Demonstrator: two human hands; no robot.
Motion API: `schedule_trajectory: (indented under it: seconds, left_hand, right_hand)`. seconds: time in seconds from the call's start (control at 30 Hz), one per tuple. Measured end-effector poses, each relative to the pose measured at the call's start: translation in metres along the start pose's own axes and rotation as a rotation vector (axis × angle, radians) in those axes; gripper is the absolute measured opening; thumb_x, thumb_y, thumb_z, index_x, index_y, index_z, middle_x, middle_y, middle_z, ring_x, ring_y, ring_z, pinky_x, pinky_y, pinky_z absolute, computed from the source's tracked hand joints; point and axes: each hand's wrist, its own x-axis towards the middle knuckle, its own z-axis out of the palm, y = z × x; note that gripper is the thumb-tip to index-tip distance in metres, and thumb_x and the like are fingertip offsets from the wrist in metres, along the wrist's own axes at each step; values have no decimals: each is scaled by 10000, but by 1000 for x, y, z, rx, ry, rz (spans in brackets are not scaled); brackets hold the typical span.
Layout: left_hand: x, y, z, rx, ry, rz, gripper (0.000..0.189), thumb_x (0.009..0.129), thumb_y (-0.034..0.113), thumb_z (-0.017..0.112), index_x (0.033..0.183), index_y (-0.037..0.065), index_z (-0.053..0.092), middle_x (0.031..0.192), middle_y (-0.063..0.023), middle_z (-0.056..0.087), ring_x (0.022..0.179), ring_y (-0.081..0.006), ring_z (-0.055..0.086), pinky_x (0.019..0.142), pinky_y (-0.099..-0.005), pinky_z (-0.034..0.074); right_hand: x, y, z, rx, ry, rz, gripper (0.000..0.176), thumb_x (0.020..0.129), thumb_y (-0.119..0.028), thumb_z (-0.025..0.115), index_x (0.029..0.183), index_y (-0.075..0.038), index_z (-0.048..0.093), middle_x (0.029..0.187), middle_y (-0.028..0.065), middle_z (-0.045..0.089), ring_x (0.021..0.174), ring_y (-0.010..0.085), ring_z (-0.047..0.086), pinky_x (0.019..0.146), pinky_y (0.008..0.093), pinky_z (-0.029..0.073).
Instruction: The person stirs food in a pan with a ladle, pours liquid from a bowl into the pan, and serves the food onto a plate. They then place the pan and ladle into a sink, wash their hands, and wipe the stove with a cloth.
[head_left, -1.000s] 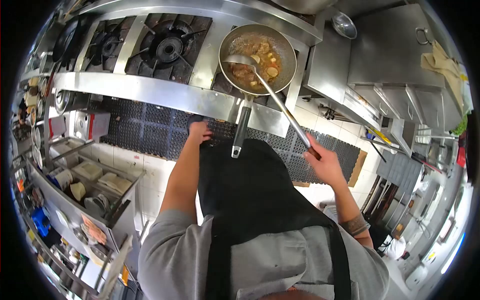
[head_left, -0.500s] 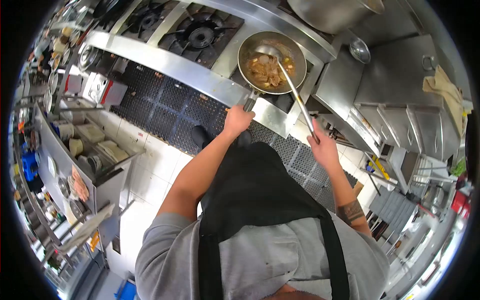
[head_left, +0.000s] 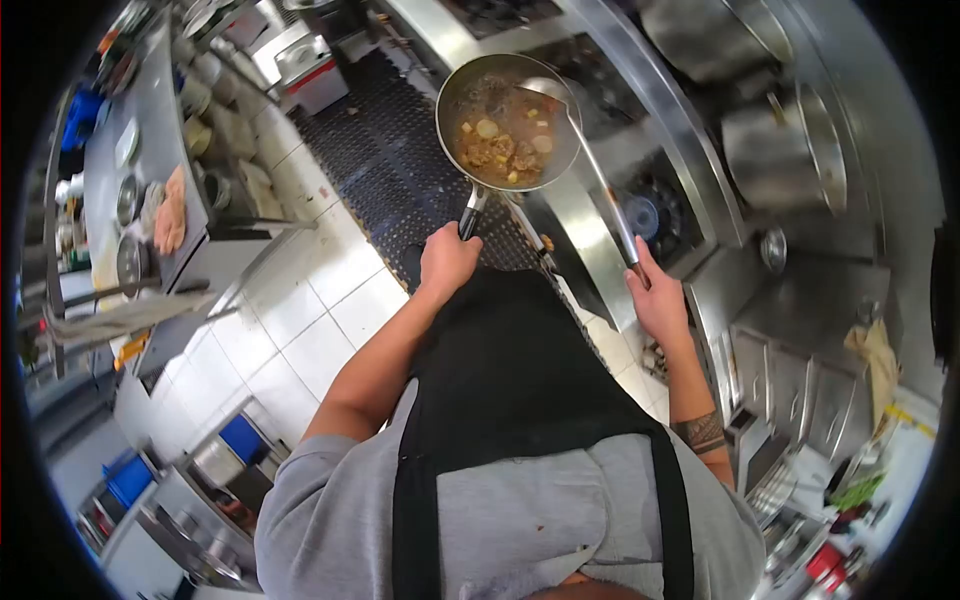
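My left hand (head_left: 449, 258) is wrapped round the black handle of a round pan (head_left: 446, 140). Brown, saucy food with pale round slices (head_left: 500, 148) lies in the pan, which is held off the burners near the stove's front edge. In my right hand (head_left: 658, 298) is the long handle of a metal ladle (head_left: 602, 178). The ladle's bowl rests inside the pan at its upper right, partly over the food.
The stove (head_left: 572, 235) with its burners runs along the right, with large metal pots (head_left: 770, 155) behind it. A steel work table (head_left: 150, 75) with bowls and a pink cloth (head_left: 170, 212) stands at left. A black perforated mat (head_left: 385, 150) covers part of the tiled floor.
The view has turned toward the left side of the kitchen. The pan has come off the burner at the stove's end, with the ladle still in it. Both hands keep their holds.
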Motion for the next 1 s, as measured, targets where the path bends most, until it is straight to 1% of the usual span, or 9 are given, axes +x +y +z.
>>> schedule_trajectory:
  seconds: [0.03,0.1,0.17,0.3,0.5,0.67,0.77,0.83,1.0]
  left_hand:
    - [7,-10,-12,-10,45,-27,348,853,271,674,997,-45,691,987,-307,722,1005,-474,699,919,-532,542]
    - [21,-29,-39,-41,108,-83,343,858,266,667,1005,-43,693,1000,-305,724,1011,-473,699,925,-535,541]
    - [35,-49,-69,-31,156,-117,341,865,265,655,1020,-36,694,1015,-304,724,1018,-468,698,926,-534,544]
    - [52,-97,-117,-74,218,-186,339,864,266,659,1025,-30,695,1028,-302,724,1024,-470,695,923,-531,546]
    - [44,-141,-176,-168,329,-263,326,851,257,682,1016,-24,697,1026,-294,725,1024,-477,691,921,-532,545]
    - [52,-175,-199,-280,404,-324,349,853,278,687,1020,-29,695,1036,-304,719,1035,-475,686,927,-528,542]
    - [48,-177,-216,-281,447,-359,347,850,277,683,1003,-34,696,1039,-304,720,1045,-471,683,933,-524,538]
    - [51,-176,-224,-300,417,-415,348,847,281,677,999,-31,701,1029,-295,725,1047,-467,684,930,-522,536]
    - [83,-176,-238,-288,540,-455,332,829,280,687,977,-16,711,941,-279,728,941,-466,700,851,-521,552]
  right_hand:
    - [10,-9,16,95,-29,3,607,977,-173,687,1552,-236,503,859,137,709,792,247,691,811,370,549]
    - [16,-42,45,436,-230,125,618,983,-172,689,1569,-169,494,696,-32,514,524,78,515,508,286,472]
    - [15,-85,71,436,-318,132,625,995,-166,680,1585,-165,474,672,-45,483,463,64,462,427,279,409]
    - [20,-169,79,488,-552,96,658,1006,-155,665,1616,-166,416,665,-37,506,481,51,463,425,262,400]
    - [37,-250,58,35,-481,-244,610,972,-168,711,1544,-134,504,850,38,666,772,67,567,778,262,509]
    - [68,-284,47,85,-648,-243,617,961,-168,722,1542,-152,515,810,62,651,740,63,554,745,274,515]
    - [104,-302,74,11,-684,-278,614,956,-156,724,1537,-158,523,834,102,697,715,111,580,751,299,524]
    - [132,-317,95,-100,-499,-589,607,955,-146,718,1531,-181,531,848,152,707,691,186,607,751,317,527]
    - [214,-364,105,-64,-408,-768,583,952,-183,712,1512,-213,551,857,234,687,759,401,691,748,394,543]
